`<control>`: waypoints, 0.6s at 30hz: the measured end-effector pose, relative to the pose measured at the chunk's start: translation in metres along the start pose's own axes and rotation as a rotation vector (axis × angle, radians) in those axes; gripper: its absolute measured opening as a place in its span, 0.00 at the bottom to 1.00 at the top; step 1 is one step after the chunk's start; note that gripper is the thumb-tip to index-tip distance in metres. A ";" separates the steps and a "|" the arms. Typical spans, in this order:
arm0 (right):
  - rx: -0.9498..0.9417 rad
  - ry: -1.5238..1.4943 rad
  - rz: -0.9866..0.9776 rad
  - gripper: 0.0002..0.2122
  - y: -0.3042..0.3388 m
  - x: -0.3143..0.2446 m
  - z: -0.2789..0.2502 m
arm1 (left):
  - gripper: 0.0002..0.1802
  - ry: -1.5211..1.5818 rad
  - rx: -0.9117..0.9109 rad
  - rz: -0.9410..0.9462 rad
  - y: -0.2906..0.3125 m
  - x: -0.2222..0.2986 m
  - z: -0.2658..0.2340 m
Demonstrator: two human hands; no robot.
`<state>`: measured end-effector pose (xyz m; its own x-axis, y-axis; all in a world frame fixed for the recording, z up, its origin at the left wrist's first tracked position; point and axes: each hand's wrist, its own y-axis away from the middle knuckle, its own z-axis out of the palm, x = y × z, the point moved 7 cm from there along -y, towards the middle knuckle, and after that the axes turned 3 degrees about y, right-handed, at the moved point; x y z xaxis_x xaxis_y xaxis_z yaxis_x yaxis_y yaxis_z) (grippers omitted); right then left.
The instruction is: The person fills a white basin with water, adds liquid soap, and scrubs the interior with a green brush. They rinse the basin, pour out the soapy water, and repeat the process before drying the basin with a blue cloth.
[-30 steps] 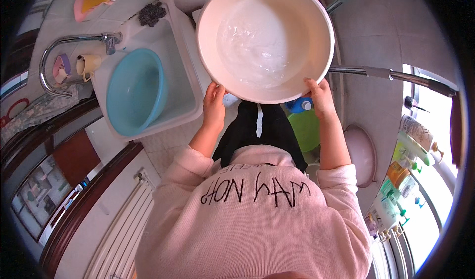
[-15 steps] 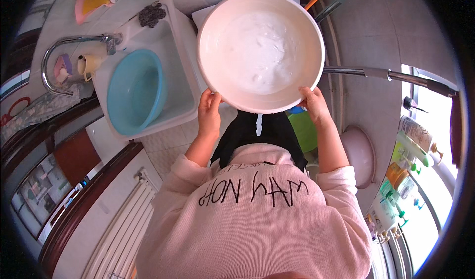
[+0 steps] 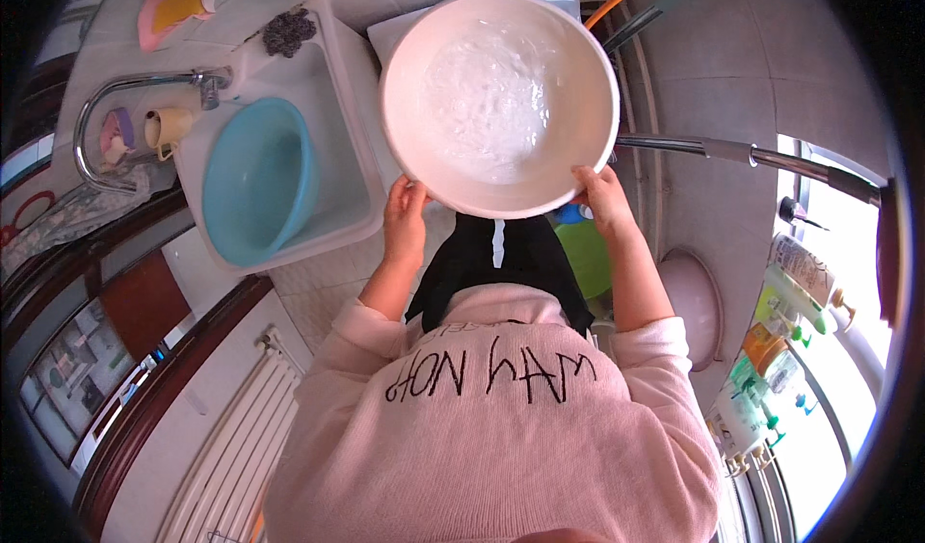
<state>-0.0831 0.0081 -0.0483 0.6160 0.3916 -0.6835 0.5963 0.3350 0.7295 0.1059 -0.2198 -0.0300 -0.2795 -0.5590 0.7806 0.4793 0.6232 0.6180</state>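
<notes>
And here is the basin (image 3: pixel 594 100), held between both hands just to the right of the sink (image 3: pixel 353 90), and there's water (image 3: pixel 487 100) in it, rippling and glinting! The left hand (image 3: pixel 406 215) grips the near rim toward its left, fingers pinched at the edge. The right hand (image 3: pixel 607 201) takes the near rim's right side, thumb over the lip, other fingers mostly hidden underneath. A white panel (image 3: pixel 568 1) shows beyond the far rim; whether the base touches it, one cannot tell. Over in the sink, a blue tub (image 3: pixel 246 191) leans tilted toward the left edge. A dark scourer (image 3: pixel 288 33) lies at the sink's far end, a cream mug (image 3: pixel 166 131) just beside its left edge, near the curved faucet (image 3: pixel 125 83).
</notes>
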 end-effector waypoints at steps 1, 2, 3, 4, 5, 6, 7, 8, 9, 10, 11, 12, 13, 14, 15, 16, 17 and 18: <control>0.010 0.005 0.031 0.13 -0.001 -0.003 0.005 | 0.17 -0.015 0.011 -0.005 -0.003 0.001 -0.005; 0.007 0.002 0.036 0.13 -0.006 -0.005 0.008 | 0.18 -0.019 0.017 0.015 -0.007 0.006 -0.006; 0.005 -0.002 0.042 0.13 -0.010 -0.006 0.009 | 0.18 -0.016 -0.004 0.017 -0.010 0.008 -0.002; 0.021 0.014 0.048 0.13 -0.012 -0.007 0.005 | 0.17 -0.014 -0.027 0.018 -0.013 0.012 0.003; 0.035 0.034 0.053 0.13 -0.014 -0.008 -0.002 | 0.17 -0.007 -0.047 0.020 -0.014 0.015 0.009; 0.021 -0.036 0.031 0.13 -0.015 -0.007 -0.006 | 0.18 -0.004 -0.046 0.016 -0.016 0.012 0.014; 0.036 -0.050 0.006 0.13 -0.012 -0.008 -0.013 | 0.18 -0.022 -0.053 -0.004 -0.014 0.006 0.019; 0.054 -0.050 0.005 0.13 -0.005 -0.011 -0.020 | 0.18 -0.037 -0.065 -0.026 -0.012 -0.002 0.026; 0.072 -0.051 0.004 0.13 0.000 -0.013 -0.027 | 0.18 -0.052 -0.078 -0.047 -0.011 -0.010 0.030; 0.068 0.001 0.007 0.13 -0.001 -0.007 -0.035 | 0.18 -0.036 -0.052 -0.059 -0.006 -0.020 0.028; 0.052 0.020 0.001 0.12 0.002 -0.006 -0.035 | 0.18 -0.023 -0.043 -0.061 -0.004 -0.027 0.025; 0.035 0.041 -0.006 0.12 0.004 -0.006 -0.032 | 0.18 -0.010 -0.034 -0.064 -0.004 -0.031 0.020; 0.016 0.062 -0.012 0.12 0.006 -0.006 -0.027 | 0.17 0.003 -0.023 -0.066 -0.003 -0.035 0.013; 0.013 0.085 -0.021 0.12 0.005 -0.010 -0.019 | 0.18 -0.005 0.000 -0.062 -0.003 -0.033 0.006; 0.013 0.094 -0.005 0.12 0.003 -0.016 -0.010 | 0.19 -0.050 0.014 -0.062 -0.005 -0.031 -0.003; 0.009 0.103 -0.009 0.12 -0.005 -0.016 -0.009 | 0.18 -0.054 0.019 -0.060 -0.010 -0.029 -0.006; -0.002 0.112 -0.011 0.12 -0.014 -0.016 -0.005 | 0.18 -0.060 0.031 -0.057 -0.014 -0.024 -0.008; 0.001 0.081 -0.020 0.13 -0.018 -0.019 -0.004 | 0.17 -0.046 0.011 -0.029 -0.015 -0.015 -0.003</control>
<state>-0.1077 -0.0019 -0.0484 0.5601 0.4529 -0.6937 0.6086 0.3431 0.7154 0.1054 -0.2222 -0.0513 -0.3312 -0.5511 0.7659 0.4618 0.6132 0.6409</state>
